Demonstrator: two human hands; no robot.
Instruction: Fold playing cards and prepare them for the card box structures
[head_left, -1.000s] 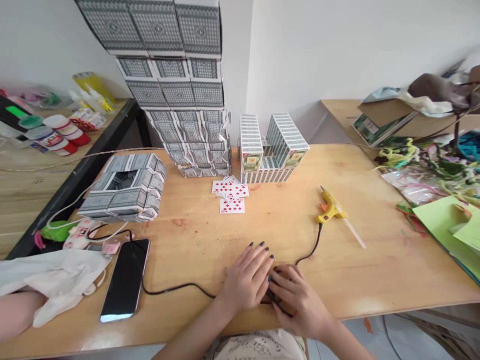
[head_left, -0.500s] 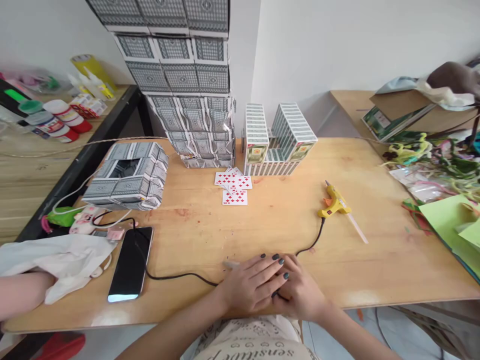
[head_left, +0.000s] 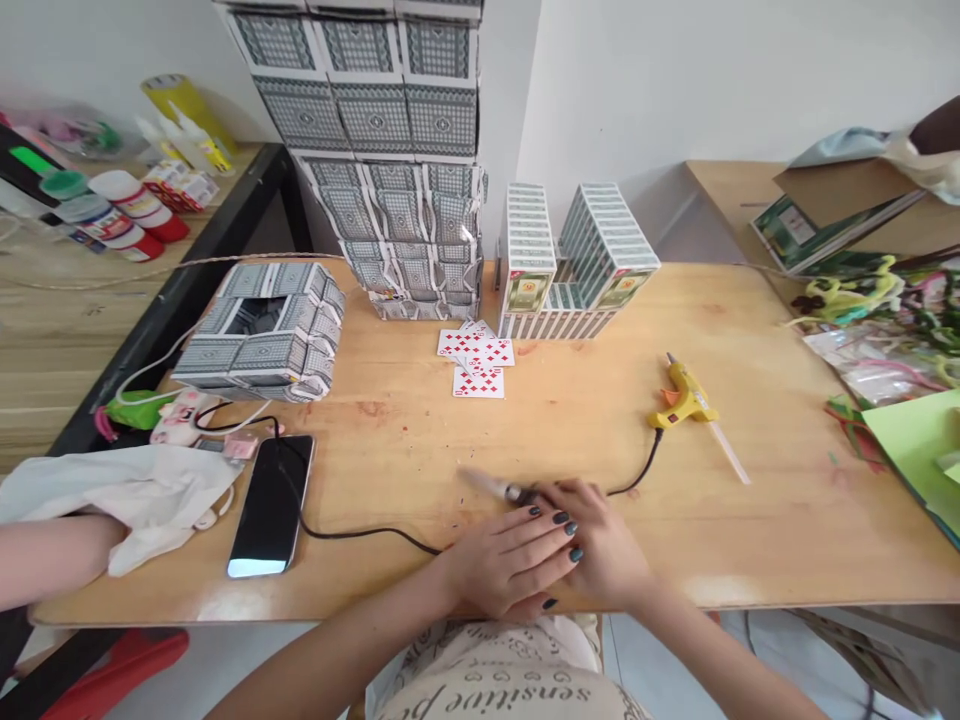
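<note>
My left hand (head_left: 499,562) lies over my right hand (head_left: 596,545) at the table's near edge, its fingers stretched across the right one's knuckles. From under my right hand juts a slim blade-like tool (head_left: 487,484), grey with a dark collar and blurred by motion; the rest of it is covered. Ahead lie several red-diamond playing cards (head_left: 478,382). To the right rests a yellow glue gun (head_left: 684,398) with a clear glue stick in its back, its black cord running under my hands.
A tall tower of folded cards (head_left: 405,200) and stacked card boxes (head_left: 559,322) stand at the back. On the left are a hollow card block (head_left: 262,365), a phone (head_left: 270,510), a white cloth (head_left: 135,485) and another person's arm (head_left: 56,560). Green paper (head_left: 911,440) lies right.
The blade-like tool now sticks out farther from my right hand, pointing forward and left. My hands stay stacked. The whole view has shifted slightly.
</note>
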